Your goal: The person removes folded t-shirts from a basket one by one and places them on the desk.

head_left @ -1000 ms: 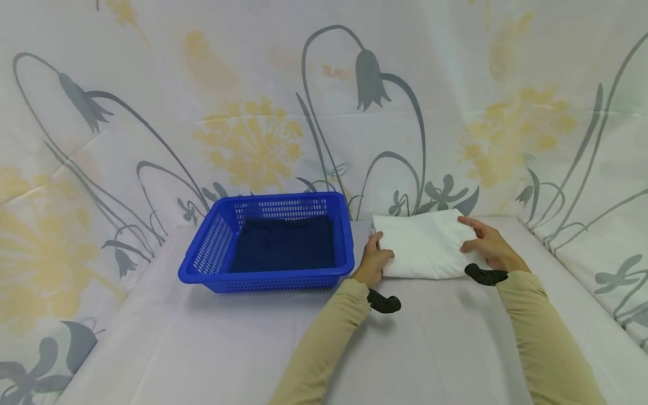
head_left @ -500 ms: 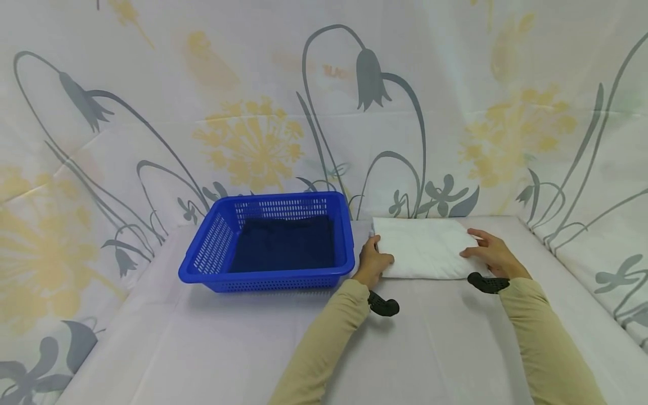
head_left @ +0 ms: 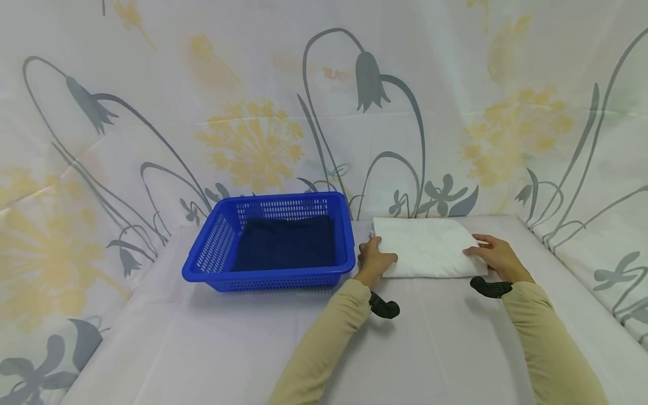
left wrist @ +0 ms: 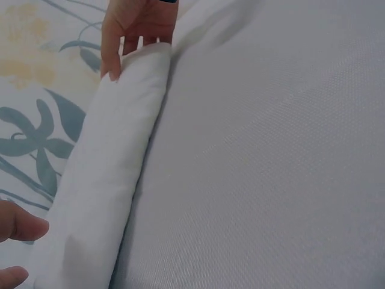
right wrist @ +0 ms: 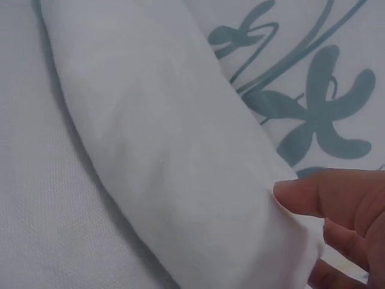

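1. The white folded cloth lies flat on the pale table, to the right of the blue basket and near to it, but not touching it.

2. The left hand and the right hand are well apart, one at each end of the cloth. The left hand holds the left end, with its thumb on top and its fingers at the edge; how far these fingers go under, one cannot tell.

3. The right hand pinches the right end. In the right wrist view its thumb rests on the upper face, while the other fingers are against the edge.

4. The first risk is probably a loosened fold. The cloth looks soft and thick, so if the fingertips take only the upper layer, the lower layers could slide out.

5. The second risk is an uneven pull. If one hand draws more strongly than the other, the cloth may turn askew or get creases between them.

6. The middle has no support from any hand, so a lift by the ends only could make it sag.

7. The left hand is just beside the basket. A careless movement of it to the left might push the basket and disturb the dark blue cloth, which lies flat inside.
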Action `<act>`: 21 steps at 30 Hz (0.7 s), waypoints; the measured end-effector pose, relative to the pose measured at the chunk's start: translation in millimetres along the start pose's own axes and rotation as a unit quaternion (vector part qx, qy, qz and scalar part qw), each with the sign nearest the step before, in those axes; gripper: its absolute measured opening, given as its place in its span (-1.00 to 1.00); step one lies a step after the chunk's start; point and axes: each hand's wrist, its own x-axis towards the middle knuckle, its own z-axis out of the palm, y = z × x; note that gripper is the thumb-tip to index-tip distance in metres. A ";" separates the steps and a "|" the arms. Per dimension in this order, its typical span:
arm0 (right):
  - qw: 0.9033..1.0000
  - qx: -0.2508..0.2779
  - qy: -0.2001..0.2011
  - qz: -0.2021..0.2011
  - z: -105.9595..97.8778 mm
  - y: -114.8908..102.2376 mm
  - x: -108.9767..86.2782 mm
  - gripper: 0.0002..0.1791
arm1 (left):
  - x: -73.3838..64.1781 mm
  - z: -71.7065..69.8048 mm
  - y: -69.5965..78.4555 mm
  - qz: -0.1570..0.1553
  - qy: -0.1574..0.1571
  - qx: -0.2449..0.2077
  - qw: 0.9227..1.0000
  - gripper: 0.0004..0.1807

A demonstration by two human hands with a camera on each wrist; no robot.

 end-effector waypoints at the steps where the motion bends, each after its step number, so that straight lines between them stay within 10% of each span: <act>1: 1.000 -0.012 0.008 -0.004 0.0 -1.1 -1.4 -0.13 | -0.2 -0.1 0.6 0.000 0.000 0.002 1.000 -0.32; 21: 0.981 -0.128 0.118 -0.082 3.1 -16.8 -25.7 -0.35 | -12.8 -17.3 10.0 0.121 -0.062 0.074 0.988 -0.53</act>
